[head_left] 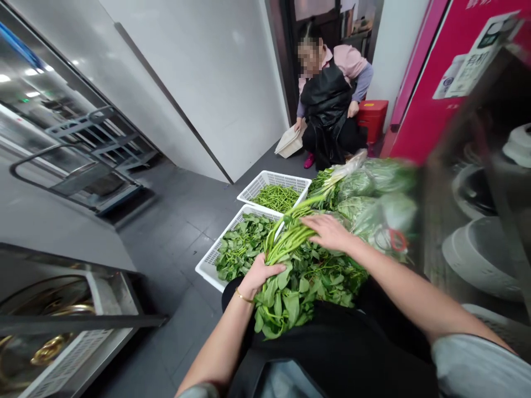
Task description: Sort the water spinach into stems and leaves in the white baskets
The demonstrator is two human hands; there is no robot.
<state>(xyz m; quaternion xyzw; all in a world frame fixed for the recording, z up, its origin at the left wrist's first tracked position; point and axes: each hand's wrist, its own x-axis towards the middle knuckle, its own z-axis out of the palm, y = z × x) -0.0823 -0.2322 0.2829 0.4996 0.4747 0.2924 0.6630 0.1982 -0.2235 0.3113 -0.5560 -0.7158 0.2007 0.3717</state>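
My left hand (259, 276) is closed round a bunch of leafy greens (286, 246), its long pale stems pointing up and away and its leaves hanging toward my lap. Over at the stem ends, my right hand (329, 232) lies with its fingers stretched out, touching or just above them; its thumb is hidden. A heap of loose leafy greens (327, 279) spreads under and beside the bunch. To the left, more greens fill a white plastic basket (209, 260). Behind it, a second white basket (259, 179) holds green beans (276, 198).
Bagged vegetables (373, 193) lie right of the baskets. Beyond them a person (329, 99) squats, holding a white container (290, 141), near a red bin (373, 119). Metal shelving with bowls (485, 254) stands right; a trolley (95, 171) and a rack (136, 298) stand left.
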